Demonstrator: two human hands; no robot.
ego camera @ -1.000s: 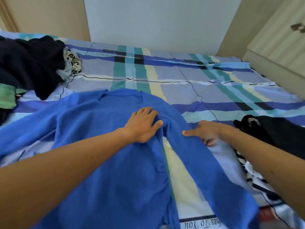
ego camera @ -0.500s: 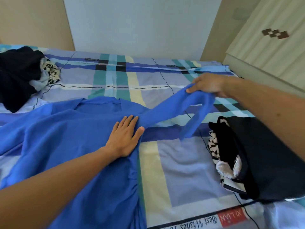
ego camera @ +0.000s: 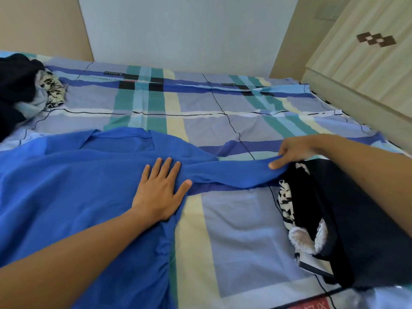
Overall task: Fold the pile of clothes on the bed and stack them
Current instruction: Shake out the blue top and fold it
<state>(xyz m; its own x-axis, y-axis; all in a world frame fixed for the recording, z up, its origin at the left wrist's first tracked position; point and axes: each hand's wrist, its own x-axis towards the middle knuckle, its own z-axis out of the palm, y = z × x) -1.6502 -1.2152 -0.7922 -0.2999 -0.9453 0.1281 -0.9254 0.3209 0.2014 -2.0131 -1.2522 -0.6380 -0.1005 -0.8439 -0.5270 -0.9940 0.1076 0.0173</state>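
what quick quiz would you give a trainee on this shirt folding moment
1. True or false: the left hand lies flat, fingers straight, on the blue shirt.
2. The right hand pinches: A the shirt's sleeve; B a pillow; C nothing.
3. Fill in: the dark stack lies on the shirt's ___ side.

Key: 1 true; 2 A; 3 right.

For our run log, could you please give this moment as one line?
left hand flat on blue shirt | right hand pinches sleeve
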